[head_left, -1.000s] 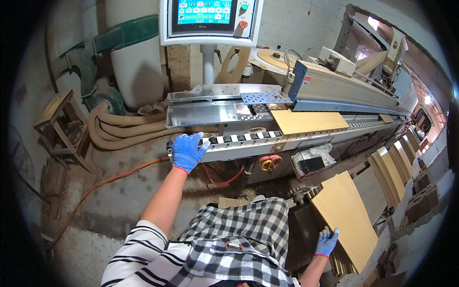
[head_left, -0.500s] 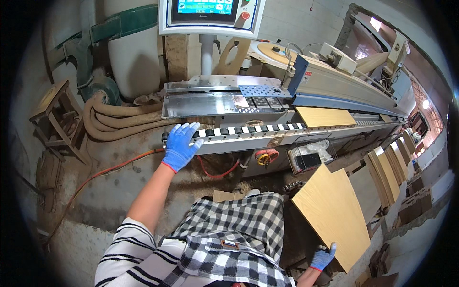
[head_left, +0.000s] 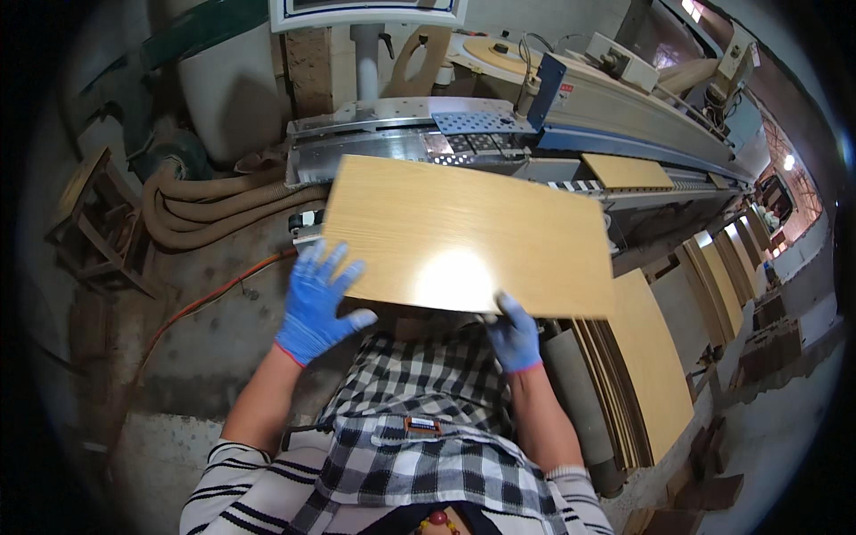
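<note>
A light wood-grain panel [head_left: 464, 223] is raised in front of me, over the near roller rail of a long machine [head_left: 624, 116]. My right hand [head_left: 514, 334], in a blue glove, grips its lower edge, thumb on the face and fingers partly hidden beneath. My left hand [head_left: 316, 303], also gloved, is open with fingers spread at the panel's lower left corner; whether the fingertips touch it I cannot tell. At lower right, beside my right arm, is a stack of similar panels [head_left: 655, 374]. Another panel [head_left: 624, 171] lies on the rail behind.
A wooden stool [head_left: 94, 223], ribbed hoses [head_left: 205, 214] and an orange cable [head_left: 205, 299] are at left. The control screen's post [head_left: 366, 62] rises behind the machine. More leaning boards [head_left: 718, 276] line the right side.
My right hand has lifted a panel from the stack and swung it up and left to the middle. My left hand has left the rail and is beside that panel, slightly lower.
</note>
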Demonstrator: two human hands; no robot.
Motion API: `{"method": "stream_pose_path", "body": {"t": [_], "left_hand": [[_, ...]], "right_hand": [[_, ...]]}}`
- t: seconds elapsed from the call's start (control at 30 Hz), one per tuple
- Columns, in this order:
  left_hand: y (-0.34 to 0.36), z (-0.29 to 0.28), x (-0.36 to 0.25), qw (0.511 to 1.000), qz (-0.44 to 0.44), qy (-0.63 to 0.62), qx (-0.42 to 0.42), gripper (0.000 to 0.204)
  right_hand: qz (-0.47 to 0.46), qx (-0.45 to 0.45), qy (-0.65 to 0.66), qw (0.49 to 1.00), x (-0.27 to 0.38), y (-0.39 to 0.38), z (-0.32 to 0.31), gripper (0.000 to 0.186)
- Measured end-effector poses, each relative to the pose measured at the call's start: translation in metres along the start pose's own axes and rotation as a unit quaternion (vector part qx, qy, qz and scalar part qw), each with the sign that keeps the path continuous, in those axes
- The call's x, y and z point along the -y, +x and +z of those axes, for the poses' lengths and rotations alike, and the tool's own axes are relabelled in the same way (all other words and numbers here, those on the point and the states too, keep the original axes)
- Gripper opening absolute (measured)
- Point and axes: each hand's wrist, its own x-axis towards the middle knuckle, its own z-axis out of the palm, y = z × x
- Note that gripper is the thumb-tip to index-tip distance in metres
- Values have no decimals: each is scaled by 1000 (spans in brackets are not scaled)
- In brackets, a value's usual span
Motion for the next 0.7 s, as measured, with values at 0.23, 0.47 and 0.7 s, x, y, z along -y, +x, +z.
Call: {"method": "stream_pose_path", "body": {"t": [0.23, 0.47, 0.7], "left_hand": [[-26, -1, 60, 992, -86, 35, -89, 49], [7, 22, 98, 977, -182, 58, -91, 48], [35, 23, 111, 970, -230, 79, -26, 57]], "right_hand": [[115, 93, 11, 989, -42, 85, 47, 17], [57, 116, 43, 991, -26, 76, 50, 75], [-78, 7, -575, 814, -3, 1, -36, 42]]}}
